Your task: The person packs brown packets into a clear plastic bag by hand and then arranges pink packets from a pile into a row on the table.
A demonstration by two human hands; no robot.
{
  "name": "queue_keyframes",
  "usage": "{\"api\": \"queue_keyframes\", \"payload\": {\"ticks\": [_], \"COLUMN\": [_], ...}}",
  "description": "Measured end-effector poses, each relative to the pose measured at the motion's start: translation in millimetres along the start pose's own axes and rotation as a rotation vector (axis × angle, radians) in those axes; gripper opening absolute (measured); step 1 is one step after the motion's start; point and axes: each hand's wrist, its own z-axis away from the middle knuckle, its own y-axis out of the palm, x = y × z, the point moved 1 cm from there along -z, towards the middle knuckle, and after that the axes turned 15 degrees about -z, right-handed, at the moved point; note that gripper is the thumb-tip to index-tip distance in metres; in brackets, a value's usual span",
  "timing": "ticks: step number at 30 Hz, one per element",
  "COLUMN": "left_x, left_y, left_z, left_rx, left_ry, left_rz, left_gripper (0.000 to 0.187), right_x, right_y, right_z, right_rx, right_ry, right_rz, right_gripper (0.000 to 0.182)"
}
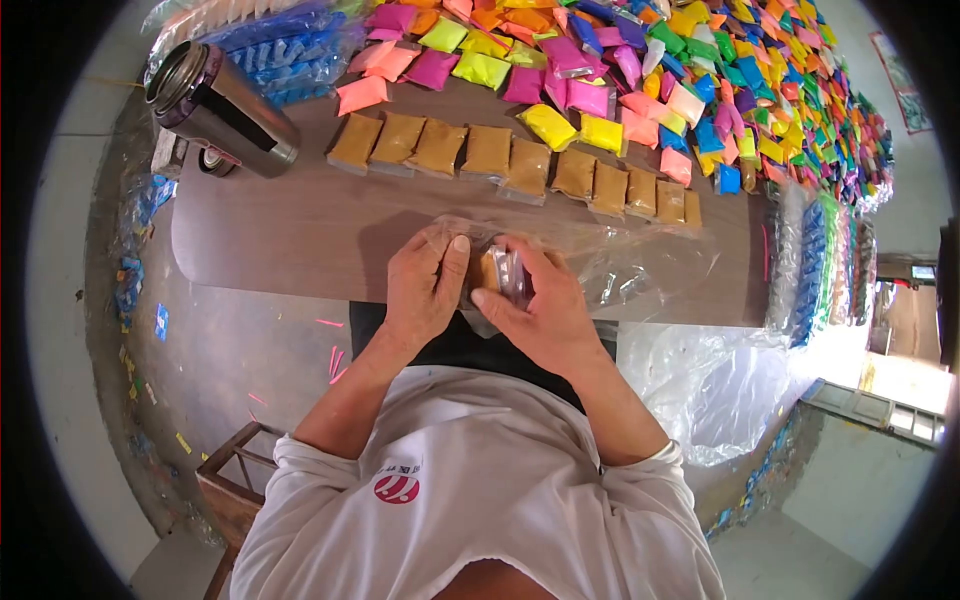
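Note:
Close to the table's front edge, my right hand (545, 305) is wrapped around a small stack of brown packets (492, 272) in clear wrapping. My left hand (428, 282) pinches the side of a thin clear plastic bag (630, 262), thumb pointing up. The bag spreads over the table to the right and partly covers the packets. Just beyond my hands, several flat brown packets (437, 148) lie in a slightly curved row.
A steel thermos (225, 115) stands at the left, its lid (215, 162) beside it. Bright coloured packets (690, 90) are heaped along the back and right of the brown table (270, 240). Plastic sheeting (700, 390) hangs at the right, and a wooden stool (235, 470) stands lower left.

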Motion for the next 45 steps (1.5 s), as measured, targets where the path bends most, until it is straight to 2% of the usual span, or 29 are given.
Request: {"api": "queue_keyframes", "payload": {"ticks": [3,6,12,18,24,30,32,34,36,38,40,42,45], "left_x": [-0.2,-5.5,-1.9,1.0,-8.0,-12.9,-13.8,-8.8,-6.0,-5.5,-5.5,-4.1,-2.1], "left_y": [0.3,-2.3,-1.2,-2.3,-8.4,-10.9,-7.2,-3.4,-1.9,-4.1,-4.1,-2.9,-1.3], "left_z": [0.7,-1.3,-1.4,-0.6,-3.1,-5.0,-3.9,-2.4,-1.5,-0.4,-1.5,-2.1,-1.4], "left_rx": [-0.003,0.008,0.008,0.075,0.121,0.159,0.123,0.115,0.122,0.138,0.108,0.095,0.086], "left_ry": [-0.017,-0.025,-0.022,-0.018,-0.019,-0.015,-0.019,-0.011,-0.010,-0.022,0.039,0.068,0.079], "left_rz": [0.032,0.040,0.063,0.184,0.211,0.040,0.014,-0.009,-0.007,0.008,-0.020,-0.034,0.007], "left_gripper": [0.023,0.022,0.021,0.025,0.029,0.031,0.031,0.031,0.032,0.032,0.032,0.032,0.031], "right_x": [5.7,5.7,1.4,-4.4,2.6,9.0,9.4,15.7,31.3,22.1,6.9,-21.8,-85.6], "right_y": [-5.9,-9.8,-3.8,-1.6,-1.5,-9.7,-20.0,-45.3,-87.4,-123.4,-163.8,-197.3,-227.6], "right_z": [2.1,2.8,-4.5,-11.6,-20.3,-7.4,4.1,14.2,28.7,41.4,36.3,17.8,-0.5], "right_rx": [0.108,0.195,0.211,0.222,0.289,0.300,0.172,0.126,0.164,-0.237,-0.516,-0.534,-0.332], "right_ry": [0.095,0.175,0.016,0.009,0.020,0.059,-0.099,-0.108,0.029,-0.206,-0.079,0.030,-0.183], "right_rz": [-0.159,-0.225,0.114,0.117,0.317,0.265,0.274,0.160,-0.097,-0.109,0.313,0.400,0.770], "right_gripper": [0.066,0.070,0.072,0.064,0.053,0.064,0.053,0.042,0.029,0.015,0.020,0.034,0.051]}}
